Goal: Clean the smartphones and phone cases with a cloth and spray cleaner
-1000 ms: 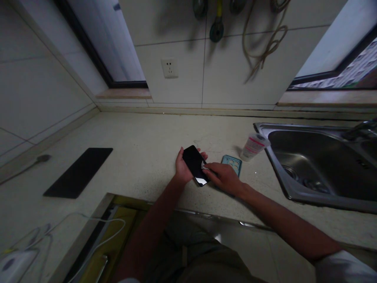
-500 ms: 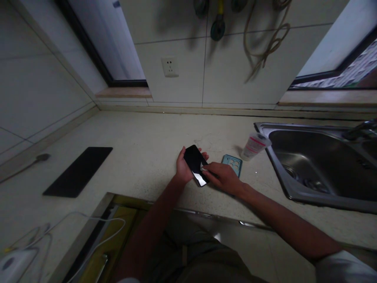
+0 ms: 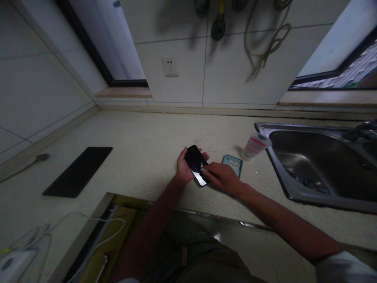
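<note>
A black phone point(image 3: 195, 162) with a dark screen is tilted above the pale countertop point(image 3: 141, 153), near its front edge. My left hand point(image 3: 183, 169) cradles it from below, fingers wrapped round its sides. My right hand point(image 3: 223, 177) rests against the phone's lower right part with its fingers pinched on something small and pale that I cannot make out. A teal phone case point(image 3: 234, 163) lies flat just behind my right hand.
A small white bottle point(image 3: 253, 146) with a pink label leans by the steel sink point(image 3: 321, 165) at right. A black mat point(image 3: 78, 171) lies at left, a spoon point(image 3: 32, 162) beyond it. White cables and a device point(image 3: 17, 259) sit at the lower left. A wall socket point(image 3: 170, 67) faces me.
The phone and both hands have hardly shifted; my right fingertips have slid slightly along the phone's screen edge.
</note>
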`<state>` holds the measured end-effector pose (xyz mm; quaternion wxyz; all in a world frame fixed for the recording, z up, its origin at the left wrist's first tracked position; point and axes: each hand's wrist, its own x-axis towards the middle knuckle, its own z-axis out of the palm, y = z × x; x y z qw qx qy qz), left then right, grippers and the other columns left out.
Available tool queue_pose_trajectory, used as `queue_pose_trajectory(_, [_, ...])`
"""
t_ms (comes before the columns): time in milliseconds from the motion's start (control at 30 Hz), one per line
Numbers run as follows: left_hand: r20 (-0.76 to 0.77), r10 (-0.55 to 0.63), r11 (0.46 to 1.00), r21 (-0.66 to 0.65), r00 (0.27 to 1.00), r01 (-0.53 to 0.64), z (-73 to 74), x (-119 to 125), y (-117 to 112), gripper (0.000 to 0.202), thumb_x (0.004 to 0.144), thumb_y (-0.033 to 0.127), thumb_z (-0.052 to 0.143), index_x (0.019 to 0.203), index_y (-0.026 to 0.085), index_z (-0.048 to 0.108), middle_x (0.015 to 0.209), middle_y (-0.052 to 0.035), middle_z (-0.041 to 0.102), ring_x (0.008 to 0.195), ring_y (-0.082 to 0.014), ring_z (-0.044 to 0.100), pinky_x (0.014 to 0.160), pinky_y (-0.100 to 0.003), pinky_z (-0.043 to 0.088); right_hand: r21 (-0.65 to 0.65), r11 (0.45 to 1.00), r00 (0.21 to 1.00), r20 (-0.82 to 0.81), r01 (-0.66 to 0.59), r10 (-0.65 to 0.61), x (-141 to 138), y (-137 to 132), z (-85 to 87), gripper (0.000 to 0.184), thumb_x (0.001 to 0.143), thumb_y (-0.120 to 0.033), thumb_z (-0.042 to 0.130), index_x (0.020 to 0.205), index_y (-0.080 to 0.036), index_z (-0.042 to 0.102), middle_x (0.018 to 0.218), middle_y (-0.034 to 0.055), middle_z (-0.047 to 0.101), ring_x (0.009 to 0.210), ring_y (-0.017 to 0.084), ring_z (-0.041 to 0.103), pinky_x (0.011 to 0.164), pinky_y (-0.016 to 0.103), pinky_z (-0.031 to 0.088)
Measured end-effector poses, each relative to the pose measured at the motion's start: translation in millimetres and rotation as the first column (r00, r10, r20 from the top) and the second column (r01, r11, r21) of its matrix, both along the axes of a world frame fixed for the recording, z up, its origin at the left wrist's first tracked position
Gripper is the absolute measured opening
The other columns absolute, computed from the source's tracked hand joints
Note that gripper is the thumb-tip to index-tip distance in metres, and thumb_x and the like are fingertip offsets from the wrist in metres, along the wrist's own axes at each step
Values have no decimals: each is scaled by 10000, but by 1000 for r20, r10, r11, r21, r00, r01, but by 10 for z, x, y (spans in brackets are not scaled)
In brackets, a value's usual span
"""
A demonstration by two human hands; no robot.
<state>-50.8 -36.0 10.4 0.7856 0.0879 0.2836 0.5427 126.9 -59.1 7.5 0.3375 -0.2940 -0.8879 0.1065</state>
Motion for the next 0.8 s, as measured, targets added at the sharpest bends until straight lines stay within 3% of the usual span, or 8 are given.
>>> queue_pose_trajectory(200, [-2, -8, 1000, -3, 1000, 8, -7, 7, 1, 540, 971, 516, 400, 998, 70, 703, 893, -187, 750, 873, -290, 736, 941, -449, 523, -46, 999, 999, 27, 20, -19, 13, -2, -6, 376, 1052, -403, 417, 1013, -168, 708, 808, 79, 701, 700, 168, 639, 652, 270, 463])
queue_pose_trajectory(600, [-5, 8, 1000, -9, 1000, -8, -77, 5, 16, 449, 933, 436, 491, 1077, 60, 691, 915, -196, 747, 961, -315, 727, 1005, -476, 489, -5, 999, 999, 15, -50, 50, -7, 2, -12, 343, 1052, -359, 433, 1024, -146, 701, 790, 68, 682, 685, 156, 619, 636, 261, 454])
queue_pose_trajectory(800, [5, 9, 1000, -19, 1000, -9, -46, 9, 6, 424, 932, 412, 502, 1055, 55, 695, 903, -197, 746, 981, -312, 724, 1017, -466, 487, -15, 999, 999, 13, -51, 51, -2, 2, -7, 336, 1049, -359, 436, 1023, -152, 700, 795, 65, 683, 683, 150, 611, 641, 259, 456])
